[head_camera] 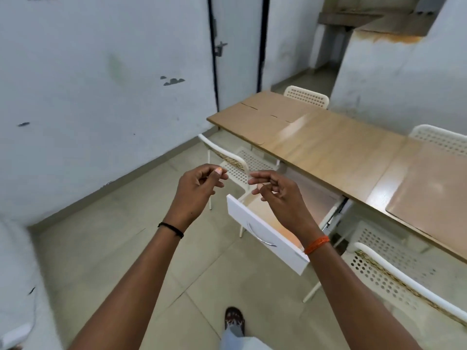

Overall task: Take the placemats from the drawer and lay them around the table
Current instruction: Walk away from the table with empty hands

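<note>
From the head view, the person stood over the open drawer (267, 236), which stuck out from under the bench (328, 147) with its white front and metal handle turned toward them. Both hands hung in the air above it, apart from each other and touching nothing. The left hand (199, 188) had its fingers loosely curled with the thumb near the fingertips, holding nothing; the right hand (273, 190) was the same, relaxed and empty.

What I could see of the drawer's inside looked bare, though the right forearm hid part of it. Two placemats already lay on the bench: the far placemat (252, 122) at the far-left end and the near placemat (427, 188) at the right, in front of a white chair (439, 137).

Each mat lay flat. The near one's long axis seemed to run across the bench, from the near edge toward the chair; the far one's I could not tell.

My guess was that the step in hand was to check the drawer for a remaining mat. Doing it well would mean reaching in with flat fingers, sliding a mat out level without bending it, then squaring it to a free place.
</note>
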